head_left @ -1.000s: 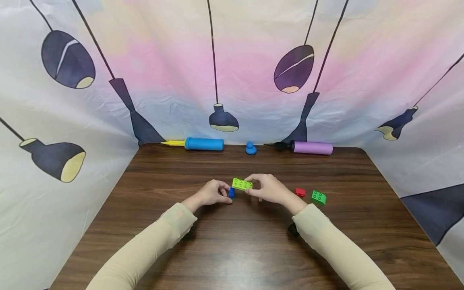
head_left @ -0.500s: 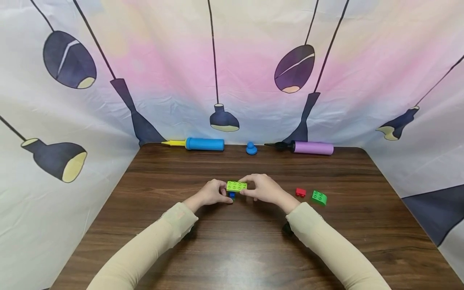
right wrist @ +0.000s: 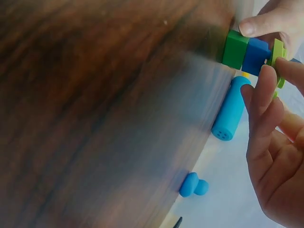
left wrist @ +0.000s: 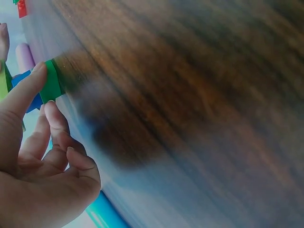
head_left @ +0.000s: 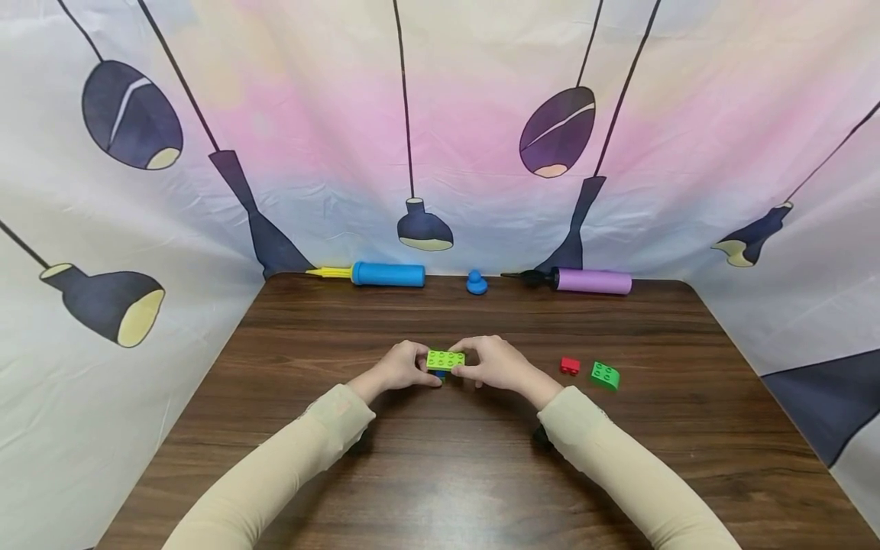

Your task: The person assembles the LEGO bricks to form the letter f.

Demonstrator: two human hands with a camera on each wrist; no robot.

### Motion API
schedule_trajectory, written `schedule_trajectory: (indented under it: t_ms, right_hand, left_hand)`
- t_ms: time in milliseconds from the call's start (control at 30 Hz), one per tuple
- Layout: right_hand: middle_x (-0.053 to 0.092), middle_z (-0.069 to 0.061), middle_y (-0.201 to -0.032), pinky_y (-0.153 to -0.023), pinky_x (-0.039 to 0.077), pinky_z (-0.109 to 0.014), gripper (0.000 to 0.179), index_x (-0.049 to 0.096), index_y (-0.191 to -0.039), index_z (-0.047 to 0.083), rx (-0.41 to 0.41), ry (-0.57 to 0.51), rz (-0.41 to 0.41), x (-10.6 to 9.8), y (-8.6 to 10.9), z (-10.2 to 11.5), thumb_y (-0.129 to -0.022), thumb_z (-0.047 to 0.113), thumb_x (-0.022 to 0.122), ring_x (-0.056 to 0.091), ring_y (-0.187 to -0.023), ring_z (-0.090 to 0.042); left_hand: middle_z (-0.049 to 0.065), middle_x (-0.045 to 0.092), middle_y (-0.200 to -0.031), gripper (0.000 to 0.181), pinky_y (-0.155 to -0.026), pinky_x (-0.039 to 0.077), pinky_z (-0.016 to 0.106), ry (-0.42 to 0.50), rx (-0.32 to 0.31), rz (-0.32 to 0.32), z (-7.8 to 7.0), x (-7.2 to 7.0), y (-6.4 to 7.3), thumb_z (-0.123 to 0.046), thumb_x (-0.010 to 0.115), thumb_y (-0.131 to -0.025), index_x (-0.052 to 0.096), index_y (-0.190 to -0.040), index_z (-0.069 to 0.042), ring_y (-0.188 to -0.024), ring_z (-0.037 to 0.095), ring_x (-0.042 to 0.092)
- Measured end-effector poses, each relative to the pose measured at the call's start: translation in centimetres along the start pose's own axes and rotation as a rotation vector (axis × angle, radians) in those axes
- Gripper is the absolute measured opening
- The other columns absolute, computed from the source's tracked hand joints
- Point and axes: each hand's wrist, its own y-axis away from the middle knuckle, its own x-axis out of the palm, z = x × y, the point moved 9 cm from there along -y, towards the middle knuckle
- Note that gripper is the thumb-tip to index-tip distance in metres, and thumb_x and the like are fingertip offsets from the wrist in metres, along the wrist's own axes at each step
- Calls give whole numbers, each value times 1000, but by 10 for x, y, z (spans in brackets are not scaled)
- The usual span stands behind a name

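Observation:
In the head view, my left hand (head_left: 400, 367) and my right hand (head_left: 498, 363) meet over the middle of the table. A green brick (right wrist: 235, 50) stands on the tabletop with a blue brick (right wrist: 256, 56) stacked on it. My left thumb and fingers pinch this stack low, at the green brick. Over the blue brick lies a flat lime-green studded plate (head_left: 445, 360), held by its right end between my right thumb and fingers. The right wrist view shows the plate at the blue brick's studs; whether it is fully pressed on, I cannot tell.
Right of my hands lie a red brick (head_left: 570, 366) and a curved green brick (head_left: 605, 375). Along the table's back edge are a blue pump (head_left: 388, 274) with a yellow end, a small blue knob-shaped piece (head_left: 477, 283) and a purple pump (head_left: 593, 280). A dark object is partly hidden under my right sleeve.
My right hand has brought the lime-green plate left and down over the blue brick, levelling it from a tilt. My left hand keeps its place on the stack.

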Motion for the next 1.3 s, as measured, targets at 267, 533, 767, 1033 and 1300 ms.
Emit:
schedule_trajectory:
  t_ms: [267,533,767,1033,1300]
  right_hand:
    - [65,2,-83,-52,46,-31,36,62,-124,19,4,-8,-7,0,1,4,-90,27,70,63,-53,-16]
    - [65,0,-85,-49,44,-31,33,65,-121,23,14,-11,-9,3,-1,-4,-90,30,71,62,-51,-17]
    - [65,0,-73,-47,39,-28,34,68,-120,25,19,21,-33,-2,-3,-3,-88,32,72,51,-45,-16]
    - [44,3,-47,-43,28,-25,35,69,-120,26,59,25,-60,-2,-3,-5,-86,33,74,25,-42,-9]
    - [60,-4,-59,-44,28,-25,34,71,-118,24,46,-3,-49,-3,-5,-6,-85,31,75,26,-43,-10]
  left_hand:
    - [-1,53,-62,23,-52,36,24,6,22,6,-2,1,0,-16,84,-76,64,-83,-7,-53,10,43]
    - [0,53,-62,23,-52,36,25,17,29,18,0,2,1,-18,84,-77,63,-82,-7,-52,10,43]
    - [-1,53,-61,23,-53,36,24,21,25,19,-1,1,-1,-17,84,-76,64,-83,-7,-53,10,42]
    - [-1,53,-62,22,-54,36,24,5,34,21,-2,1,-2,-16,83,-77,64,-81,-6,-54,9,42]
    - [-1,53,-62,23,-54,36,25,9,46,17,-2,1,-1,-17,83,-77,63,-79,-8,-54,10,43]
